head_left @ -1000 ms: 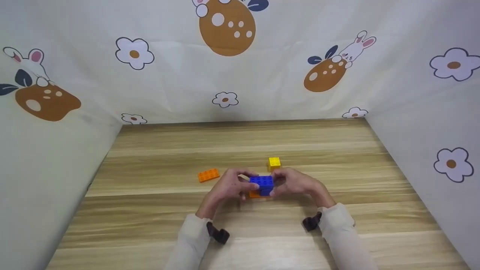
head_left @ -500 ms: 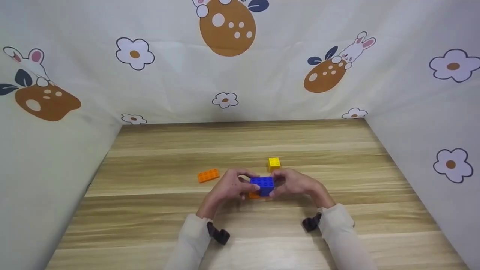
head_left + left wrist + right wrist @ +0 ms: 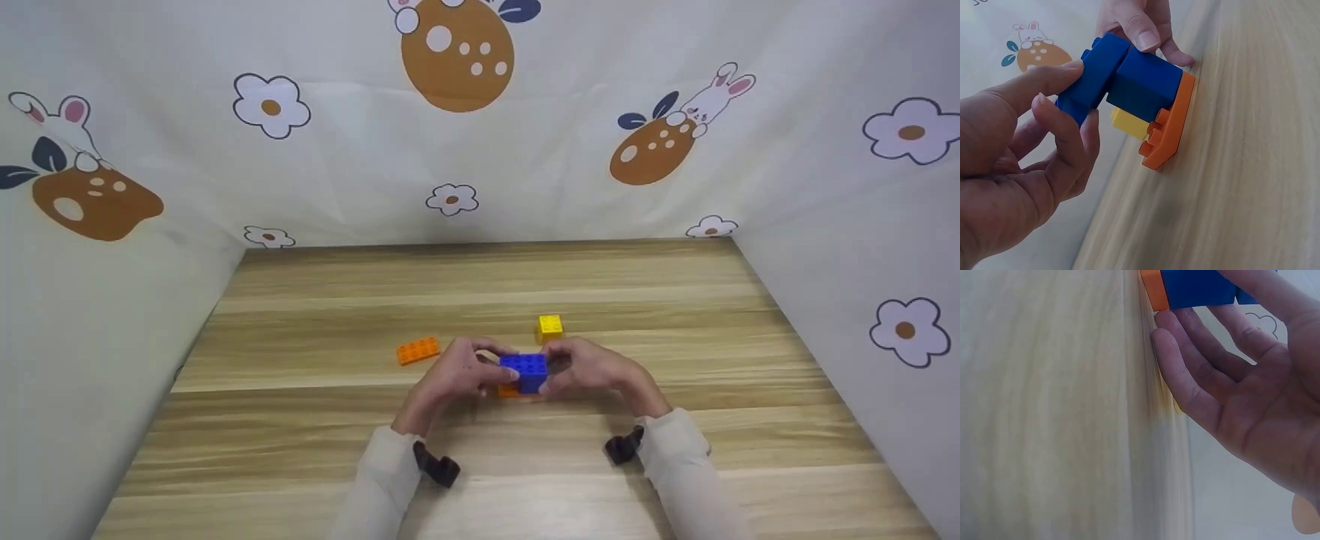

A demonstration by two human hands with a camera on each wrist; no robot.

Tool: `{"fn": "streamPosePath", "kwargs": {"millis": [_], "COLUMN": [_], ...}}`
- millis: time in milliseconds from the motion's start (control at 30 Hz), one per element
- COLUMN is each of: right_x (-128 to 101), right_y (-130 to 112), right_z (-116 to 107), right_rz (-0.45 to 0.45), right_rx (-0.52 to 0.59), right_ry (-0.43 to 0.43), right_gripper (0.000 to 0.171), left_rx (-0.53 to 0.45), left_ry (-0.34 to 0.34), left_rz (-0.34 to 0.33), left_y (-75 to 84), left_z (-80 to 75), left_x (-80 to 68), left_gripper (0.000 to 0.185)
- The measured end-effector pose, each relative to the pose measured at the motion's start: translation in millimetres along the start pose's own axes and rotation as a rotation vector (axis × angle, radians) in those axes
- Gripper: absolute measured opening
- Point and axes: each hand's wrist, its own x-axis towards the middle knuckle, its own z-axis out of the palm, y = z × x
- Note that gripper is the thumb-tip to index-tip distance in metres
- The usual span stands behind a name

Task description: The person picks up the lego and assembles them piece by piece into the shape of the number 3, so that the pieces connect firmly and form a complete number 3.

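Unmoved since earlier frame: both hands, left hand (image 3: 459,373) and right hand (image 3: 586,366), gripping blue brick (image 3: 524,369) on orange plate (image 3: 1168,128), mid-bench (image 3: 480,300).

Illumination is bright, even and diffuse in all three views; no single source shows. The head view is evenly exposed, with soft, short shadows under the sleeves and hands on the wooden tabletop (image 3: 480,300). Wide-angle distortion bends the printed backdrop (image 3: 480,150) and splays the table edges outward toward the frame borders. Detail is moderately soft overall, with compression smearing in the wood grain. The left wrist view is sharp on the blue brick (image 3: 1129,79) and nearby fingers. The right wrist view is washed out: the tabletop reads pale and blurred, and the right hand (image 3: 1241,382) lies partly in shade.
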Motion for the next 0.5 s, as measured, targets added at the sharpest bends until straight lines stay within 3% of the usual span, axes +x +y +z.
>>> {"fn": "streamPosePath", "kwargs": {"millis": [500], "right_x": [0.5], "right_y": [-0.8], "right_z": [-1.7], "right_rz": [-0.012], "right_rx": [-0.010], "right_ry": [-0.018], "right_gripper": [0.032], "left_rx": [0.031], "left_ry": [0.002], "left_rz": [-0.002], "left_y": [2.5], "left_z": [-1.2], "left_x": [1.1], "left_gripper": [0.028]}}
